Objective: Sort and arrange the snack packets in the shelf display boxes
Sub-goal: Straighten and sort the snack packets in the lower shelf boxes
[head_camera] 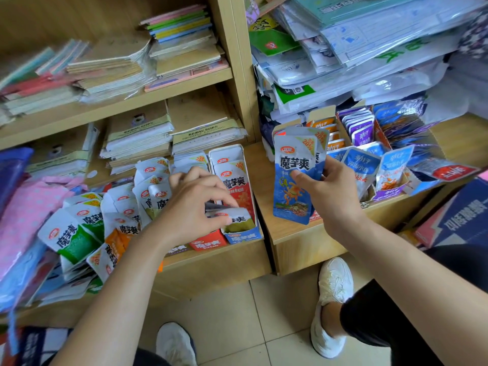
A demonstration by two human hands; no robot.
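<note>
Above a tiled floor (224,313), a person sorts snacks at a shop shelf: the left hand (195,204) pinches a green packet (237,220) at the front of the blue display box (244,236), while the right hand (327,186) clamps thumb and fingers on a fanned bunch of blue packets (293,180) held upright over the shelf edge. That bunch, gripped low, could splay and drop; the loose heap (79,233) at left overhangs and may spill if nudged. Notebooks (113,64) fill the shelves behind
</note>
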